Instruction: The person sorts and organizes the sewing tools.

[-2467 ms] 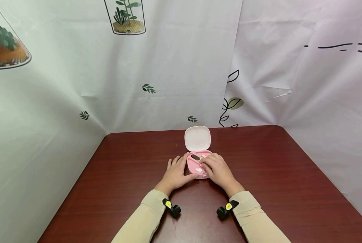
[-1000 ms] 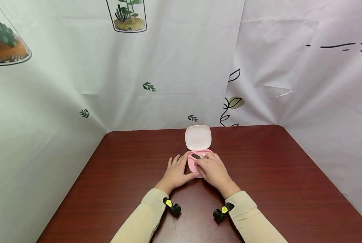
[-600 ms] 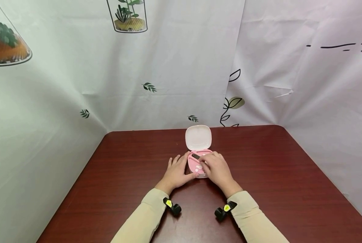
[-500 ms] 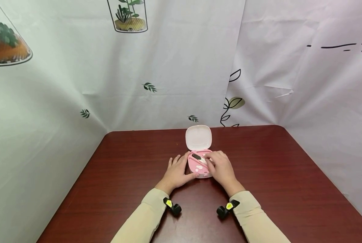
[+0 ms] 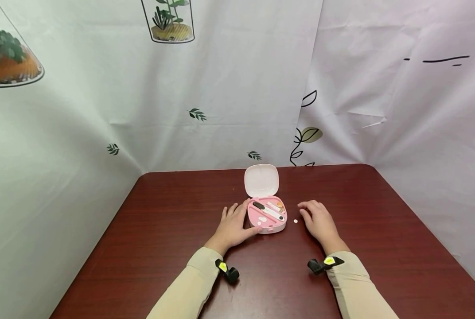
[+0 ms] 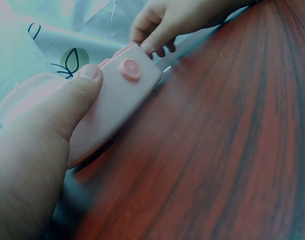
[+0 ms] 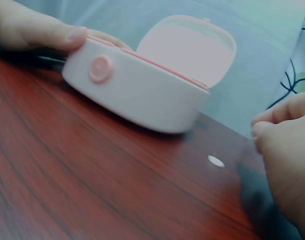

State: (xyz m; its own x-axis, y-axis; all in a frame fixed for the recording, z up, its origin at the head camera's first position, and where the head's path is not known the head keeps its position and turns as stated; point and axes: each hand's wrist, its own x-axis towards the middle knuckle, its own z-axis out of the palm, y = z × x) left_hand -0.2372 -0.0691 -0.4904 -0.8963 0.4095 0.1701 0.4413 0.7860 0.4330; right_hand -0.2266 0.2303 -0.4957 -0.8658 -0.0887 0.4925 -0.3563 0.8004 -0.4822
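Note:
A pink and white pill case [image 5: 266, 229] stands on the table, its white lid [image 5: 261, 180] raised. Inside lie several white pills [image 5: 262, 219] and a slender white tool with a dark end [image 5: 268, 211]. My left hand [image 5: 230, 228] rests against the case's left side, thumb at the front edge and fingers spread along the side. Right of the case, a white pill [image 5: 295, 221] lies on the table. My right hand [image 5: 320, 225] hovers low just beyond that pill, fingers loosely bent; nothing shows between thumb and forefinger.
The dark red wooden table [image 5: 173, 204] extends to both sides. A printed white curtain [image 5: 221, 88] hangs behind its far edge. Black wrist cameras [image 5: 231, 274] sit on both sleeves. Small yellowish items [image 5: 279, 205] lie in the case's back right compartment.
My right hand has moved from over the case to the right, uncovering the tool and back compartment. A white pill now shows on the table. The left hand stays in place.

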